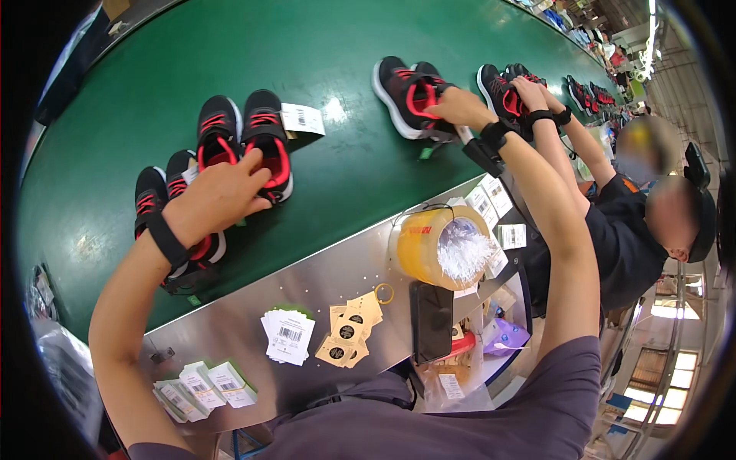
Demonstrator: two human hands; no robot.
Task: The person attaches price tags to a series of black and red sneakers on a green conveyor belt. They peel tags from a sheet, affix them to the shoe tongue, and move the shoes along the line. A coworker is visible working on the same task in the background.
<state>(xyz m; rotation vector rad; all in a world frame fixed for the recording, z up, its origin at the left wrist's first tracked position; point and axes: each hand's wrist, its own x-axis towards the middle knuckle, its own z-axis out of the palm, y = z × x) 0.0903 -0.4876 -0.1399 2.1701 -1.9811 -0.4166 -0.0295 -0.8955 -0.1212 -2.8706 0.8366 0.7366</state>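
Two-handed handling of black sneakers with red laces and linings on a green counter (330, 192). The person's hands are well apart, each at a different pair. The left hand (218, 192), fingers spread, lies over the openings of the tagged pair (262, 115), its fingertips at the collar of the right shoe; whether they grip cannot be told. A white barcode tag (302, 119) projects to the right of this pair. Just beside it, nearer and to the left, stands the leftmost pair (149, 188), partly behind the left wrist. The right hand (468, 109) is at the middle pair (401, 86), farther off and to the right, with fingertips at a collar; the other fingers are hidden, so a firm hold cannot be confirmed. Farther right, a co-worker's hand (530, 93) is at another pair.

On the near metal ledge (253, 307) lie white cards (291, 336), fanned brown tags (354, 326), stacked labels (201, 387), a phone (431, 322) and a yellow tape roll (420, 249) with white strands (464, 253) in its core.

The step in hand is judged to be positioning or checking pairs. Any next move of a pair would call for a secure hold on both collars, keeping the tag clear of the fingers.
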